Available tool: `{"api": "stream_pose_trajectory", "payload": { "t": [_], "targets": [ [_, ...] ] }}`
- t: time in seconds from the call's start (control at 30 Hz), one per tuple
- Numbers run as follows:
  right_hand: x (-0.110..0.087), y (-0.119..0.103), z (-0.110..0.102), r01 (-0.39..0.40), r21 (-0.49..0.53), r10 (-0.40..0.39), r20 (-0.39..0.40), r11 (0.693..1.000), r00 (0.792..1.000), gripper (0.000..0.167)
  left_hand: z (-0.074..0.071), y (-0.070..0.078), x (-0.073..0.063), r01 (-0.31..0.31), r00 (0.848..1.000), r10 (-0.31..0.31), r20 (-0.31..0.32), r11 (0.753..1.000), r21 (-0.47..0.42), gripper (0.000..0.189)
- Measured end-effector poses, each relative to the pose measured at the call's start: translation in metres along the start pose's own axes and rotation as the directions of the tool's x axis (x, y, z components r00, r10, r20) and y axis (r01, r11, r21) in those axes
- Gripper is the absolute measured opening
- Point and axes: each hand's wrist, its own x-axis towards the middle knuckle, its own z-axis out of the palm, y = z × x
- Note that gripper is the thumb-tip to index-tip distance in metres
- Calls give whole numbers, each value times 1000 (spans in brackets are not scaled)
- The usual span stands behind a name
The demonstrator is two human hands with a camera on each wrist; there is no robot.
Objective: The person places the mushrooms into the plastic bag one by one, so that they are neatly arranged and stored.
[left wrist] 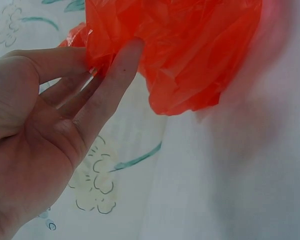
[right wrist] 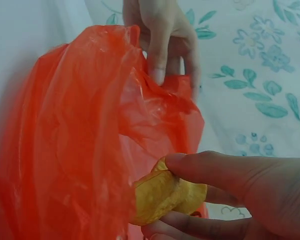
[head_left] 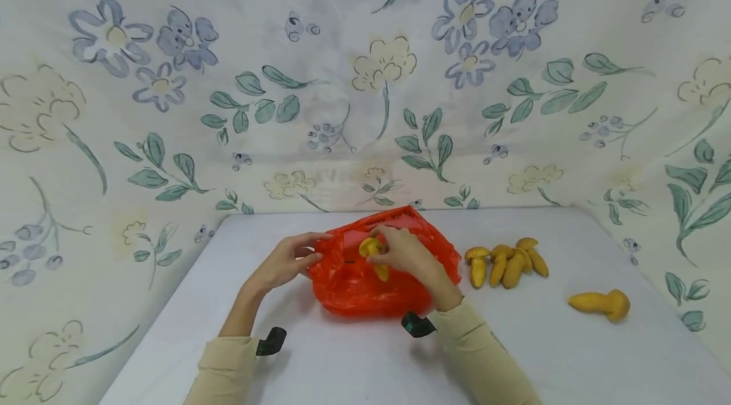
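Note:
A red plastic bag [head_left: 365, 294] stands with its mouth spread on the white table. My left hand [head_left: 289, 260] grips the bag's left edge between thumb and fingers; in the left wrist view the fingers [left wrist: 107, 95] press on the crinkled plastic. Between the thumb and fingers of my right hand [head_left: 404, 252] is a yellow mushroom [head_left: 372, 247], held at the bag's opening with its stem pointing down. The right wrist view has this mushroom [right wrist: 162, 197] partly behind the bag's rim. What lies inside the bag is hidden.
Several yellow mushrooms [head_left: 512, 268] lie in a cluster to the right of the bag. One more mushroom [head_left: 598, 305] lies on its side farther right on the table [head_left: 571, 360]. Behind the table hangs a flower-patterned cloth [head_left: 342, 87].

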Motion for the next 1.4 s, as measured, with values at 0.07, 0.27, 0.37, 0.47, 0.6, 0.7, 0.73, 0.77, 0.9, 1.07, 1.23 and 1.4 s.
{"api": "stream_pose_trajectory", "payload": {
  "t": [0.07,0.27,0.37,0.47,0.6,0.7,0.73,0.77,0.9,1.07,1.23,1.4],
  "targets": [
    [2,-1,3,-3,3,3,1,1000,1000,52,1,-1,0,4,1000,-4,0,1000,-3,40],
    [7,-8,7,-22,17,22,6,1000,1000,49,2,-3,1,12,1000,-12,-2,1000,-1,40],
    [9,-9,7,-43,5,43,3,999,999,49,3,-3,2,6,1000,-6,3,1000,-13,40],
    [11,-9,9,-62,-1,62,4,998,998,48,3,-3,3,3,1000,-3,5,1000,-14,40],
    [14,-9,13,-65,11,64,11,998,998,48,3,-4,3,5,1000,-5,6,1000,-10,40],
    [16,-9,16,-73,7,73,16,997,997,49,4,-2,2,10,1000,-10,8,1000,-15,40],
    [17,-9,17,-75,8,75,17,997,997,49,4,-2,2,13,1000,-13,9,1000,-17,40],
    [17,-10,18,-80,4,80,19,997,997,49,5,-1,1,15,1000,-15,10,1000,-17,40],
    [18,-11,22,-102,14,101,27,995,994,48,5,0,0,17,1000,-17,14,1000,-15,41],
    [18,-15,26,-120,30,120,29,992,992,49,5,-1,0,3,1000,-3,14,1000,-10,41],
    [17,-17,29,-135,31,134,37,990,990,55,5,-1,1,6,1000,-6,14,1000,-3,40],
    [18,-18,33,-136,40,135,41,990,990,59,4,-1,0,-5,1000,5,18,1000,-5,40]
  ]
}}
